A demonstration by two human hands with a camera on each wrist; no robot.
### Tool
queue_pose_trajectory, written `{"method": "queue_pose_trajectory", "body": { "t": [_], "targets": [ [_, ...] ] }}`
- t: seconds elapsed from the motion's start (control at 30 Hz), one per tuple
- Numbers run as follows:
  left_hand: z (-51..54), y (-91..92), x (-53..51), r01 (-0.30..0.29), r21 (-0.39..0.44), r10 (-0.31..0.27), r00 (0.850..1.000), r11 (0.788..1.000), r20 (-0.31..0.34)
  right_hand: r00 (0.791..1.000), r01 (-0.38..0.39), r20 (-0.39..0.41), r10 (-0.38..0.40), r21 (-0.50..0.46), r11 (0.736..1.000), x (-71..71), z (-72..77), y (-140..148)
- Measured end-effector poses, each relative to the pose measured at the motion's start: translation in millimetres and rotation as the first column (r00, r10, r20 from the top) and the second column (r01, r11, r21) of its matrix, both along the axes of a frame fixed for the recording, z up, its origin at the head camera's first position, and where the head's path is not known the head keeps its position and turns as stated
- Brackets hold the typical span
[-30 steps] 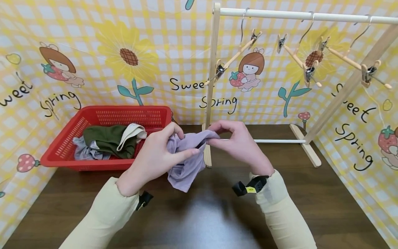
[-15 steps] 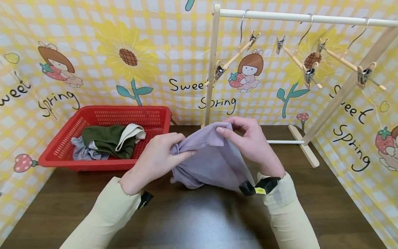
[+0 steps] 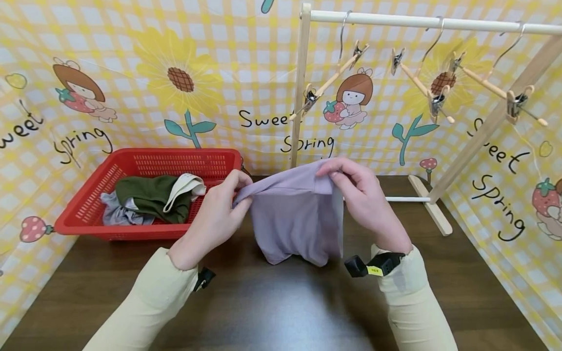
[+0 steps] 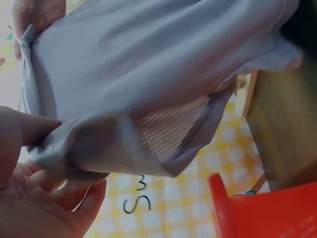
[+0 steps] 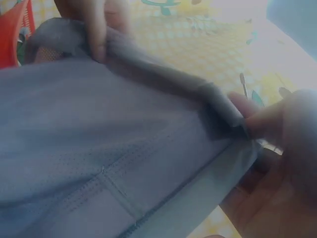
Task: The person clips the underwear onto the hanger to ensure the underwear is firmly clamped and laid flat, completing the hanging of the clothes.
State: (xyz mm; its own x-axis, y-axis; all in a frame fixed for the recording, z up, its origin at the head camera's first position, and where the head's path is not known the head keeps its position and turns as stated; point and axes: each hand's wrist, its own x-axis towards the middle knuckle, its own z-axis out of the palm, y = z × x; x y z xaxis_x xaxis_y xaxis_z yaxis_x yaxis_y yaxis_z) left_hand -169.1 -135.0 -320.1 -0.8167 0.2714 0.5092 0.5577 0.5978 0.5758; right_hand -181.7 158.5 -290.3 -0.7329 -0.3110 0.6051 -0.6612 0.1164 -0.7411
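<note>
A lavender garment (image 3: 298,222) hangs spread between both hands above the table; its exact kind cannot be told. At its upper left corner, my left hand (image 3: 213,222) pinches the folded top band between thumb and fingers. My right hand (image 3: 369,200) grips the same band at the upper right corner, a little higher. In the left wrist view, the cloth (image 4: 163,59) shows a perforated patch beside the left hand (image 4: 44,198). Stitched seams run along the fabric (image 5: 148,148) close to the right hand (image 5: 282,163) in the right wrist view.
Left on the brown table (image 3: 272,312) stands a red basket (image 3: 127,233) with a dark green garment (image 3: 147,195), a cream strap-like piece (image 3: 180,187) and grey-blue cloth (image 3: 116,209). A wooden rack (image 3: 300,87) at the back right carries clip hangers (image 3: 335,80). Patterned fabric walls (image 3: 246,58) surround the table.
The lavender garment was bunched and now hangs unfolded, its top band stretched. My right hand moved right and slightly up; the left hand shifted slightly left and up.
</note>
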Motion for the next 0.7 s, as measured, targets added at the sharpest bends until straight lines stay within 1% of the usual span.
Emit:
{"method": "queue_pose_trajectory", "body": {
  "t": [0.07, 0.17, 0.23, 0.3, 0.33, 0.4, 0.47, 0.53, 0.57, 0.63, 0.7],
  "targets": [
    [-1.9, -2.3, -2.0, -0.008, 0.007, 0.008, 1.000, 1.000, 0.009, 0.999, 0.014, 0.034, -0.015, 0.013, 1.000, 0.9, 0.8, 3.0],
    [-3.6, -5.6, -4.7, -0.034, 0.025, 0.034, 0.999, 0.999, -0.008, 0.996, 0.054, 0.068, -0.056, 0.044, 0.998, 2.2, 1.4, 7.0],
    [-4.1, -7.5, -5.7, -0.052, 0.047, 0.054, 0.998, 0.998, -0.037, 0.994, 0.100, 0.046, -0.103, 0.073, 0.992, 2.6, 1.5, 9.6],
    [-3.2, -8.2, -5.3, -0.064, 0.084, 0.070, 0.995, 0.994, -0.070, 0.992, 0.127, 0.014, -0.129, 0.069, 0.989, 2.9, 1.5, 12.3],
    [-2.2, -8.1, -4.4, -0.067, 0.107, 0.076, 0.993, 0.992, -0.086, 0.990, 0.138, -0.013, -0.138, 0.060, 0.989, 3.2, 1.7, 13.9],
    [1.6, -6.9, -1.0, -0.068, 0.160, 0.087, 0.990, 0.985, -0.113, 0.983, 0.163, -0.094, -0.158, 0.047, 0.986, 4.2, 3.0, 17.8],
    [7.6, -4.5, 4.2, -0.049, 0.229, 0.081, 0.988, 0.972, -0.131, 0.972, 0.171, -0.167, -0.163, 0.035, 0.985, 7.0, 6.5, 22.3],
    [15.3, -2.0, 10.9, -0.020, 0.285, 0.066, 0.986, 0.958, -0.152, 0.964, 0.177, -0.204, -0.169, 0.020, 0.984, 11.9, 11.5, 27.2],
    [19.5, -0.8, 14.6, -0.001, 0.306, 0.054, 0.985, 0.952, -0.163, 0.963, 0.179, -0.204, -0.173, 0.008, 0.984, 15.2, 14.3, 29.2],
    [28.2, 1.0, 21.6, 0.043, 0.323, 0.020, 0.981, 0.945, -0.191, 0.965, 0.185, -0.184, -0.186, -0.019, 0.982, 23.2, 20.2, 32.8],
    [37.2, 1.8, 29.4, 0.082, 0.305, -0.013, 0.975, 0.949, -0.222, 0.970, 0.178, -0.157, -0.185, -0.059, 0.982, 32.5, 25.6, 35.8]
  ]
}}
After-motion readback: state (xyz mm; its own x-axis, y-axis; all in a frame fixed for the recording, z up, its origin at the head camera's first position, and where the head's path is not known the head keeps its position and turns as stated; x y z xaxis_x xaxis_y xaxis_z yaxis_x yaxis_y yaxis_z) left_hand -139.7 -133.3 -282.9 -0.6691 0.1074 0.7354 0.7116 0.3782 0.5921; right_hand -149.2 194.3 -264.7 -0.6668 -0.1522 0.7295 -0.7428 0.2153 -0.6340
